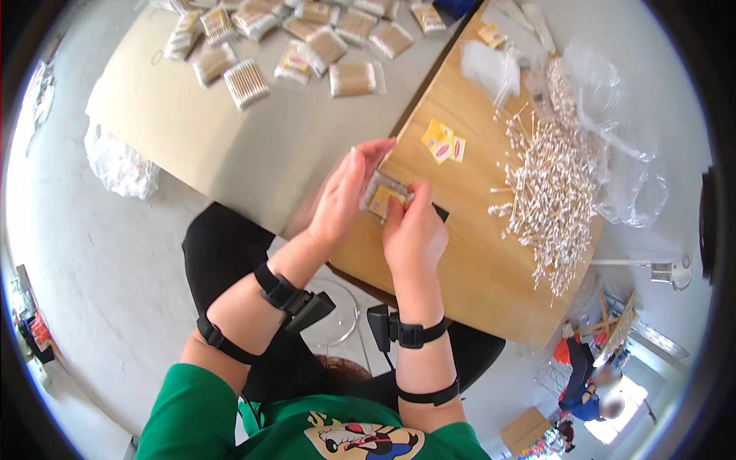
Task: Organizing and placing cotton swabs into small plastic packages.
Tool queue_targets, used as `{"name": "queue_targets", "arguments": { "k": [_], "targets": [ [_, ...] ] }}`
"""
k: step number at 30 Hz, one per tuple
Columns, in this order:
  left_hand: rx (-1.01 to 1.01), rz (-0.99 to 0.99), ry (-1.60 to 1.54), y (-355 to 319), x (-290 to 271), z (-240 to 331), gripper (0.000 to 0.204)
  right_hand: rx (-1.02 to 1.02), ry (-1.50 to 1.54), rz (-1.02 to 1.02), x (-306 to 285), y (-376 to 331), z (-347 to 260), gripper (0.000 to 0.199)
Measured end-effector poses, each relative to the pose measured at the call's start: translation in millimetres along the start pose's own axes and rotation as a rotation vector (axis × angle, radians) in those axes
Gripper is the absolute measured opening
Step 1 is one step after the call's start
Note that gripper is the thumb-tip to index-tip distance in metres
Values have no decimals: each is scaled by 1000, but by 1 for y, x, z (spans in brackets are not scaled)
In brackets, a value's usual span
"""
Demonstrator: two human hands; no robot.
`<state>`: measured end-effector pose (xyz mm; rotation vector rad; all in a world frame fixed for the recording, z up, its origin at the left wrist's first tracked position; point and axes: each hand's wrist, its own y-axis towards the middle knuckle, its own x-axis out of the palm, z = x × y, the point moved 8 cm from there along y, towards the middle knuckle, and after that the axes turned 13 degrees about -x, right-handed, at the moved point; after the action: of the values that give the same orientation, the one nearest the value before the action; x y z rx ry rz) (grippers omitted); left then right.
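My right hand (415, 234) pinches a small clear packet of cotton swabs (377, 192) with a yellow card showing at its near side. Beside the packet's left edge, my left hand (343, 193) is held upright with its fingers stretched out, slightly blurred; whether it touches the packet I cannot tell. Just beyond, a few yellow cards (443, 141) lie on the wooden tabletop (460, 253). To the right spreads a big loose heap of cotton swabs (552, 192).
Several filled swab packets (326, 47) lie scattered on the pale tabletop (307, 123) at the far left. Clear plastic bags (606, 100) lie behind the heap. A white plastic bag (119, 161) hangs at the left edge. Other people (586, 395) are in the background.
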<state>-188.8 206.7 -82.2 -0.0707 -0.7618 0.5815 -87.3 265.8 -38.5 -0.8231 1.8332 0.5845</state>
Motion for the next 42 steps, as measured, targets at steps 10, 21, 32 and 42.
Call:
{"name": "queue_targets", "arguments": {
  "k": [10,21,32,42],
  "targets": [
    [343,26,668,-42,21,22,40,-10,95,280,-38,-46,52,24],
    [557,-96,1439,-72,120,-68,51,102,83,497,-69,-110,174,33],
    [532,83,1767,-63,120,-86,50,44,69,482,-76,-66,188,17],
    [500,61,1777,-60,117,-94,53,-92,-13,486,-67,-110,157,4]
  ]
}}
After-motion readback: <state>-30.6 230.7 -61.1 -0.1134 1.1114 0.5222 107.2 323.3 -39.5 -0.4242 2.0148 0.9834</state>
